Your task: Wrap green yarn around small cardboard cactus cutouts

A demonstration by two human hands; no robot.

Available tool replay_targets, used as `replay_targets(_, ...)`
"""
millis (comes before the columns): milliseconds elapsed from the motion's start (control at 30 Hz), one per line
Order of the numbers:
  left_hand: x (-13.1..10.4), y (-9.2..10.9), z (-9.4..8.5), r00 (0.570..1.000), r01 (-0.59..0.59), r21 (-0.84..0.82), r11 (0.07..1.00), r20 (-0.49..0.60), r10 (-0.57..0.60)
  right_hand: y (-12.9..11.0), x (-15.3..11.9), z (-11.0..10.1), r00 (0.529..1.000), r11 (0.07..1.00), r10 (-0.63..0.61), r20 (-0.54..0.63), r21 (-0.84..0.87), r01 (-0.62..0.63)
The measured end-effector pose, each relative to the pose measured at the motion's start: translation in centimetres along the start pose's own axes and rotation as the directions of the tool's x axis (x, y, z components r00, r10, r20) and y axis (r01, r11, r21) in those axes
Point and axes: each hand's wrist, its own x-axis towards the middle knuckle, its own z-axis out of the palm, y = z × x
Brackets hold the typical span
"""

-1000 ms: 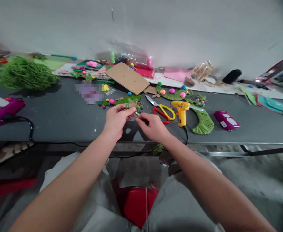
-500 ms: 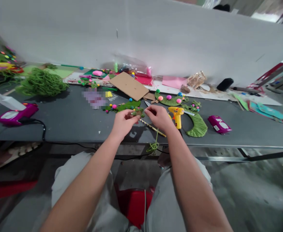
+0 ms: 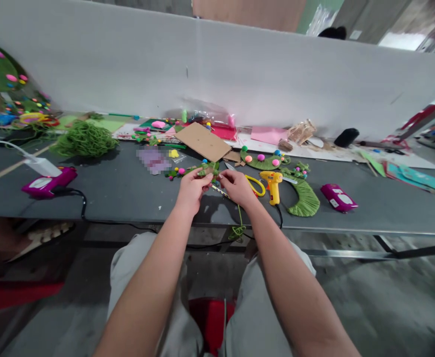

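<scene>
My left hand [image 3: 194, 187] pinches a small green yarn piece [image 3: 210, 170] above the grey table. Close beside it on the right, my right hand [image 3: 235, 186] has its fingertips pressed together at the piece's edge; what they hold is too small to make out. A green yarn strand [image 3: 240, 216] hangs below my right hand to a loose tangle past the table's front edge. Under the hands lies a patterned pencil-like stick [image 3: 220, 191]. Scissors with yellow handles [image 3: 256, 186] and a yellow glue gun [image 3: 273, 187] lie just right of my right hand.
Green yarn [image 3: 85, 139] is heaped at the left, behind a purple power socket [image 3: 49, 183]. Brown cardboard [image 3: 202, 141] lies behind my hands. A green-wrapped ring part [image 3: 304, 199] and another purple socket [image 3: 339, 197] are at the right. A person's sandalled foot [image 3: 40, 237] shows lower left.
The view has shifted, so the table items appear further right and lower. My left hand has turned the green piece slightly, showing more of it. The yellow scissor handles show more fully.
</scene>
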Motion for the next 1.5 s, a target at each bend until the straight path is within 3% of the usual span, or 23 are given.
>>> replay_targets(300,1.4,-0.8,0.5,0.989,-0.048,0.061,0.997,-0.140,0.056,-0.5,-0.3,1.5,0.998,0.993,-0.059,-0.014,-0.107,0.057)
replay_targets(533,1.6,0.1,0.6,0.968,-0.131,0.149,0.980,-0.195,0.159,-1.5,0.3,0.1,0.987,0.970,-0.145,-0.069,-0.206,0.129)
replay_targets(733,1.1,0.5,0.4,0.972,-0.116,0.173,0.978,-0.183,0.147,-1.4,0.1,-0.6,0.986,0.959,-0.156,-0.065,-0.250,0.135)
replay_targets(1000,0.9,0.4,-0.1,0.982,-0.048,0.118,0.992,-0.175,0.069,-0.9,0.0,-0.2,0.994,0.976,-0.104,-0.026,-0.197,0.097)
replay_targets(1300,1.1,0.1,-0.3,0.978,-0.066,0.087,0.994,-0.192,0.081,-0.4,0.2,1.5,0.999,1.000,-0.009,0.032,-0.020,0.009)
replay_targets(1500,1.1,0.1,-0.3,0.971,-0.076,0.067,0.995,-0.221,0.089,-1.2,-0.4,2.1,0.996,1.000,0.024,-0.091,0.019,-0.022)
